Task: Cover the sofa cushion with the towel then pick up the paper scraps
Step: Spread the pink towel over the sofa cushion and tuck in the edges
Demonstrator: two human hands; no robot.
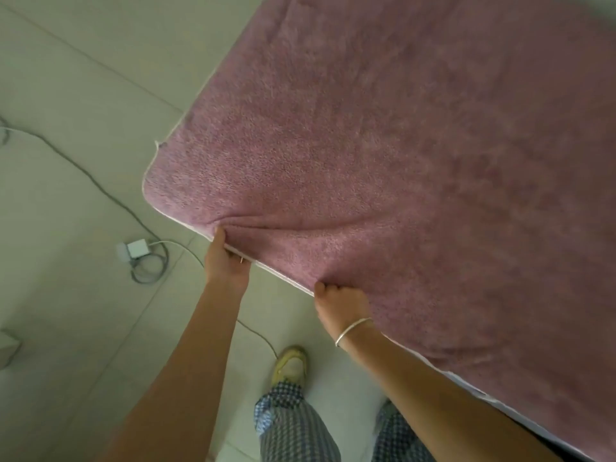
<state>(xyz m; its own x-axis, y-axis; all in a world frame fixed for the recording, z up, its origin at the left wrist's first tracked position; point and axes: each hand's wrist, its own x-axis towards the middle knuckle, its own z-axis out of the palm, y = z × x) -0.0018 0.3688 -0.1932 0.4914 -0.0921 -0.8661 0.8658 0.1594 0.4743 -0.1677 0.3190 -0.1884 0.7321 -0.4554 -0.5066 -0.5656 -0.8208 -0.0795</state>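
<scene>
A large pink towel (pixel 383 155) lies spread flat and fills the upper right of the view, hiding whatever is under it. Its near edge has a pale trim. My left hand (pixel 225 261) pinches that near edge close to the rounded corner, with a fold of cloth bunched at the thumb. My right hand (pixel 341 303), with a silver bangle on the wrist, grips the same edge further right. A crease runs between the two hands. The sofa cushion itself is hidden, and no paper scraps are in sight.
Pale floor tiles (pixel 83 78) lie to the left. A white charger block with coiled cable (pixel 136 250) sits on the floor left of my left hand, and a thin cable (pixel 83 168) trails across the tiles. My foot in a yellow shoe (pixel 290 365) stands below.
</scene>
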